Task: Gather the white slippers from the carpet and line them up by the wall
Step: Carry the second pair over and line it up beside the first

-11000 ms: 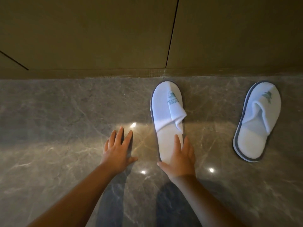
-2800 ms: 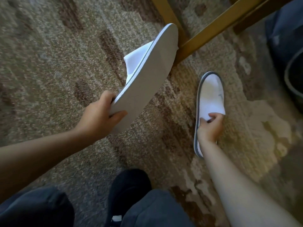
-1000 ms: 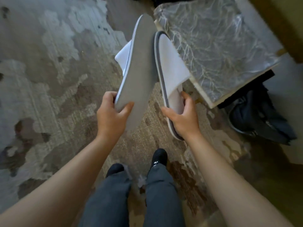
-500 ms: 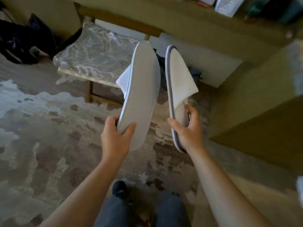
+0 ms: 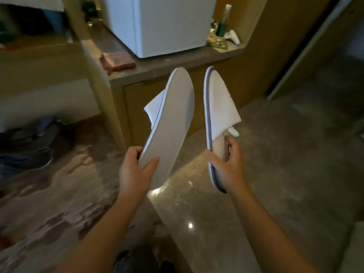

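I hold two white slippers up in front of me, toes pointing away. My left hand (image 5: 136,170) grips the heel of the left slipper (image 5: 169,123), whose pale sole faces me. My right hand (image 5: 228,166) grips the heel of the right slipper (image 5: 218,113), turned on its side so its grey edge trim and white upper show. A small white shape (image 5: 233,132) lies on the marble floor just beyond the right slipper; I cannot tell what it is. The two held slippers are apart and do not touch.
The patterned carpet (image 5: 49,203) lies at lower left and meets the glossy marble floor (image 5: 275,174) on the right. Ahead stands a wooden cabinet (image 5: 137,99) with a white mini fridge (image 5: 169,22) and bottles (image 5: 222,26). Dark clothing (image 5: 25,142) lies at left.
Since half a second ago my view has swung from the bench and carpet toward the cabinet and marble floor. Both hands keep the same hold on the slippers.
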